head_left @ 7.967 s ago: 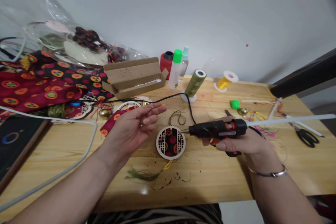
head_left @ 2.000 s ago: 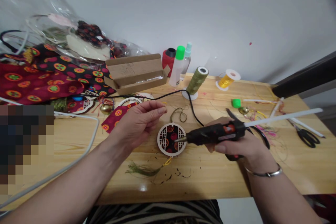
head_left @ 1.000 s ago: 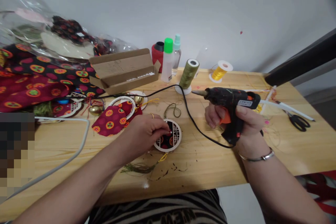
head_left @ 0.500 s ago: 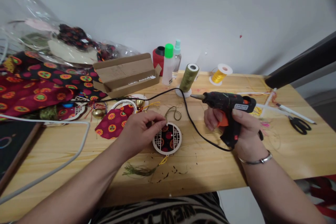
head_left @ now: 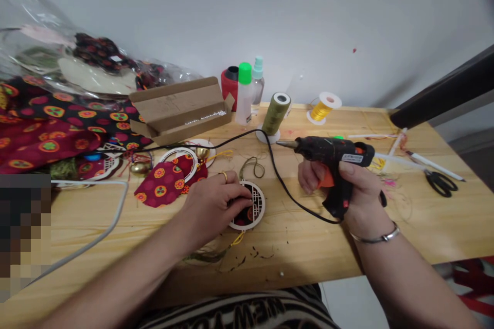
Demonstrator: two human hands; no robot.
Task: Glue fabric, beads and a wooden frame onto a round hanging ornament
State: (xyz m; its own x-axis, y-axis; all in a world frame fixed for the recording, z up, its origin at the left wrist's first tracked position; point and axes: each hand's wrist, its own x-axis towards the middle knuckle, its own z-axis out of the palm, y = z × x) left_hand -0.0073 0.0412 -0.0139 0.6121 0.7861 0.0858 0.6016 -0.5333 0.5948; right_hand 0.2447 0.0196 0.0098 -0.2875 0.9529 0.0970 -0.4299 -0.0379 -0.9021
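Note:
My left hand (head_left: 218, 198) is over a round pendant (head_left: 258, 203) with a white lattice frame and dark patterned fabric. Thumb and fingertips pinch together at the pendant's middle, and anything between them is hidden. A yellow loop (head_left: 238, 238) and green tassel (head_left: 210, 255) extend from its lower edge, the tassel partly behind my left wrist. My right hand (head_left: 360, 190) wraps round the handle of a black glue gun (head_left: 328, 150) with an orange trigger. Its nozzle points left, raised above the table, and a glue stick (head_left: 399, 161) sticks out behind.
A black cord (head_left: 283, 180) crosses the table. Behind stand an open cardboard box (head_left: 181, 126), a green-capped bottle (head_left: 244, 95), a green thread cone (head_left: 277, 115) and a yellow spool (head_left: 323, 109). Scissors (head_left: 441, 183) lie right. Patterned fabric (head_left: 46, 139) piles up left. A small white bead (head_left: 281, 274) lies near the front edge.
My left fingertips have moved from the pendant's top edge down to its middle. A small white bead near the front edge has shifted right. My right hand keeps the glue gun nearly still.

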